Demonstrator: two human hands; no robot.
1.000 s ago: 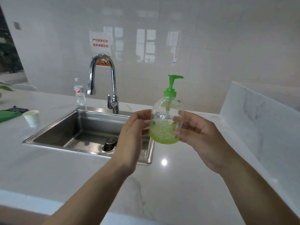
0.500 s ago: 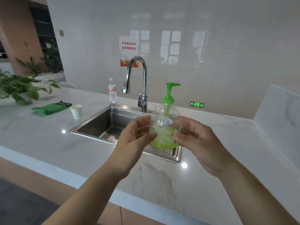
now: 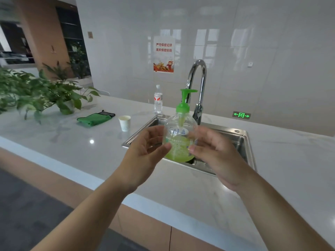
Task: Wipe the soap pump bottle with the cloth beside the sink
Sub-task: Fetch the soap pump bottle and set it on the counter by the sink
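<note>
Both hands up in front of the camera, holding the soap pump bottle (image 3: 180, 140) between them, above the near edge of the sink (image 3: 243, 140). Left hand (image 3: 143, 156) grips the bottle's left side, thumb tip on the front of the label, fingers curled round the back. Right hand (image 3: 215, 153) clasps the right side, thumb on the front, fingers partly behind the clear plastic. Bottle upright, off the desk (image 3: 72, 142), green pump head (image 3: 186, 94) at the top with nozzle pointing right. Roughly the lower half is filled with green liquid, upper half clear.

Green cloth (image 3: 95, 117) lies folded on the desk, well to the left of the sink, not touched by either hand. Just right of it, a white paper cup (image 3: 124, 123) stands near the sink's left rim. A small water bottle (image 3: 158, 99) stands at the far side by the wall, left of the chrome faucet (image 3: 198, 91). Potted plants (image 3: 36, 93) on the far left of the desk. Red-and-white poster (image 3: 164, 55) on the tiled wall; green exit sign (image 3: 241, 115) low on the wall to the right.
</note>
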